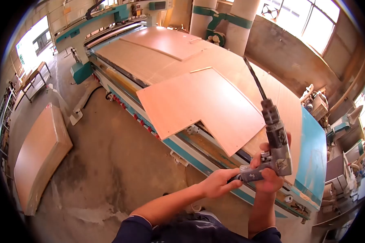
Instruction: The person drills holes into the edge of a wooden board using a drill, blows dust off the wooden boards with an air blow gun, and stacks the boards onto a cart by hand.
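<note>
A dark pistol-shaped drill [278, 139] with a long black bit [255, 78] pointing up and away is held above the near side of the machine bed. My right hand [270, 174] is wrapped round its body and grip. Closed at the base of the grip, my left hand [220, 183] holds the hose fitting [234, 178] there. Beyond the drill lies a pinkish notched panel [202, 101], with small holes near its corners, overhanging the bed's near edge. Another flat panel [162, 42] rests farther back on the large board [121, 56].
A long machine with a blue end [312, 154] fills the centre and right. A stack of panels [44, 158] stands on the floor at left. Behind the bed are thick ducts [235, 32]. Boxes and tools [318, 105] sit at right; a low metal table [31, 79] is far left.
</note>
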Tool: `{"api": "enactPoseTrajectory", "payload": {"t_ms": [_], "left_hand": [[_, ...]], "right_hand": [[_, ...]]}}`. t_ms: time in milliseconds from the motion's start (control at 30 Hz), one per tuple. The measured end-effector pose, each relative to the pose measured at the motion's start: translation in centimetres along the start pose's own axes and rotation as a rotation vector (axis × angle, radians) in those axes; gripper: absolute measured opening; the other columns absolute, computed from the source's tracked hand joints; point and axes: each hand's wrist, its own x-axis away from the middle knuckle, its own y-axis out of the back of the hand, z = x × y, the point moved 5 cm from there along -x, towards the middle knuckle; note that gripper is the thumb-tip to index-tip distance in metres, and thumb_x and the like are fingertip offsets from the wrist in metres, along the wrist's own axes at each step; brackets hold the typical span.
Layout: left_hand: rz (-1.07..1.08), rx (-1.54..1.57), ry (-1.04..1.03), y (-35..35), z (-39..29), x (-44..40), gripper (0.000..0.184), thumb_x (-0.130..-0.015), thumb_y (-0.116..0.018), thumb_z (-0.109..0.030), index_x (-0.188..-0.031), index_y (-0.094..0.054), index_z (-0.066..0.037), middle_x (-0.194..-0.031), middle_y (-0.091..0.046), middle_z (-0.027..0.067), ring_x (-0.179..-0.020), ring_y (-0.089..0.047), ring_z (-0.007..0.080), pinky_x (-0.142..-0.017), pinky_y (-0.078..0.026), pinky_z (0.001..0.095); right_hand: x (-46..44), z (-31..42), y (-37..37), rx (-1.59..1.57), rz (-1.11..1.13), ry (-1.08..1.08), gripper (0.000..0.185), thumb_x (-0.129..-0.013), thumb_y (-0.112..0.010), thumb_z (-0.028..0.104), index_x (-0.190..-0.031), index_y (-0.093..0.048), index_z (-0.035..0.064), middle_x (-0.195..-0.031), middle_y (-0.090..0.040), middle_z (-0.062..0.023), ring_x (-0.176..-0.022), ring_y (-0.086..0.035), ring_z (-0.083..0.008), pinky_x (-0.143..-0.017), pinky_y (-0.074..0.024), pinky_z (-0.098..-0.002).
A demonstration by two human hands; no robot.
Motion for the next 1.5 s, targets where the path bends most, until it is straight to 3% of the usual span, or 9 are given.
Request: {"api": "enactPoseTrajectory", "payload": {"t_ms": [133, 333, 467, 500, 600, 800, 1200, 1300, 1500], "left_hand": [[-0.145, -0.495, 0.026, 6.8, 8.0, 3.1, 0.059, -0.087, -0.064, -0.036, -0.128, -0.051, 0.004, -0.124, -0.055, 0.0231, -0.117, -0.049, 0.0398, -0.103, -0.038, 0.0431], [-1.053, -0.704, 0.569, 28.8, 21.2, 13.1, 0.046, -0.082, -0.07, -0.029, -0.114, -0.058, 0.002, -0.08, -0.056, 0.0109, -0.077, -0.057, 0.0234, -0.073, -0.048, 0.0355], [-1.23, -0.869, 0.877, 39.7, 33.0, 16.1, 0.068, -0.085, -0.067, -0.039, -0.129, -0.048, 0.008, -0.095, -0.062, 0.0135, -0.08, -0.06, 0.0213, -0.072, -0.049, 0.0343], [-1.275, -0.634, 0.913, 41.2, 34.7, 15.7, 0.069, -0.085, -0.066, -0.042, -0.129, -0.049, 0.008, -0.11, -0.06, 0.0191, -0.098, -0.059, 0.0245, -0.083, -0.048, 0.0344], [-1.291, -0.213, 0.814, 40.2, 35.4, 11.4, 0.069, -0.084, -0.067, -0.041, -0.127, -0.05, 0.009, -0.119, -0.063, 0.0206, -0.108, -0.063, 0.0265, -0.089, -0.049, 0.0356], [-1.356, -0.292, 0.742, 39.9, 36.6, 10.4, 0.058, -0.083, -0.07, -0.036, -0.117, -0.059, 0.009, -0.113, -0.066, 0.0162, -0.099, -0.066, 0.0244, -0.084, -0.052, 0.0343], [-1.254, -0.187, 0.627, 40.7, 38.8, 11.0, 0.056, -0.091, -0.064, -0.031, -0.127, -0.05, 0.009, -0.121, -0.062, 0.0154, -0.102, -0.065, 0.0233, -0.086, -0.053, 0.0348], [-1.232, -0.18, 0.638, 41.0, 39.1, 10.9, 0.056, -0.092, -0.063, -0.033, -0.129, -0.048, 0.006, -0.122, -0.061, 0.0158, -0.103, -0.066, 0.024, -0.086, -0.055, 0.0372], [-1.214, -0.321, 0.518, 40.7, 37.8, 10.8, 0.048, -0.089, -0.067, -0.034, -0.122, -0.059, 0.001, -0.112, -0.067, 0.014, -0.098, -0.066, 0.0253, -0.084, -0.053, 0.0395]], "right_hand": [[2.7, -6.4, 2.4, 0.261, -0.125, -0.04, 0.097, -0.075, -0.079, 0.015, -0.151, -0.019, 0.01, -0.1, -0.058, -0.0176, -0.069, -0.059, -0.0216, -0.06, -0.0498, -0.0327], [6.5, -14.5, 7.1, 0.454, -0.071, -0.17, 0.094, -0.077, -0.081, 0.02, -0.149, -0.022, 0.0083, -0.095, -0.061, -0.0168, -0.074, -0.06, -0.0219, -0.062, -0.0501, -0.0343], [12.2, -21.6, 12.1, 0.41, -0.002, -0.389, 0.087, -0.075, -0.081, 0.012, -0.145, -0.03, 0.0051, -0.099, -0.061, -0.018, -0.077, -0.062, -0.0225, -0.065, -0.0517, -0.0335], [13.5, -23.8, 13.4, 0.389, 0.035, -0.416, 0.084, -0.074, -0.081, 0.01, -0.143, -0.033, 0.004, -0.1, -0.062, -0.0182, -0.078, -0.063, -0.0225, -0.066, -0.0521, -0.033], [17.4, -28.5, 16.3, 0.406, 0.118, -0.358, 0.08, -0.073, -0.081, 0.006, -0.139, -0.037, -0.0001, -0.105, -0.062, -0.0191, -0.08, -0.064, -0.0229, -0.072, -0.0525, -0.0333], [21.8, -35.6, 19.8, 0.546, 0.195, -0.367, 0.081, -0.072, -0.084, 0.013, -0.138, -0.039, -0.0016, -0.109, -0.063, -0.0184, -0.094, -0.063, -0.0204, -0.081, -0.0497, -0.031], [23.5, -42.2, 18.6, 0.67, 0.276, -0.185, 0.09, -0.078, -0.081, 0.028, -0.145, -0.028, -0.0004, -0.108, -0.062, -0.0191, -0.085, -0.064, -0.0205, -0.072, -0.0541, -0.0305], [24.1, -42.7, 18.7, 0.578, 0.167, -0.178, 0.084, -0.068, -0.088, 0.023, -0.132, -0.043, -0.0066, -0.113, -0.06, -0.0184, -0.089, -0.066, -0.0246, -0.074, -0.0524, -0.0315], [23.9, -43.1, 18.2, 0.637, 0.109, -0.18, 0.077, -0.068, -0.083, 0.01, -0.131, -0.043, -0.0079, -0.114, -0.059, -0.0202, -0.091, -0.064, -0.0243, -0.077, -0.0514, -0.0324]]}}
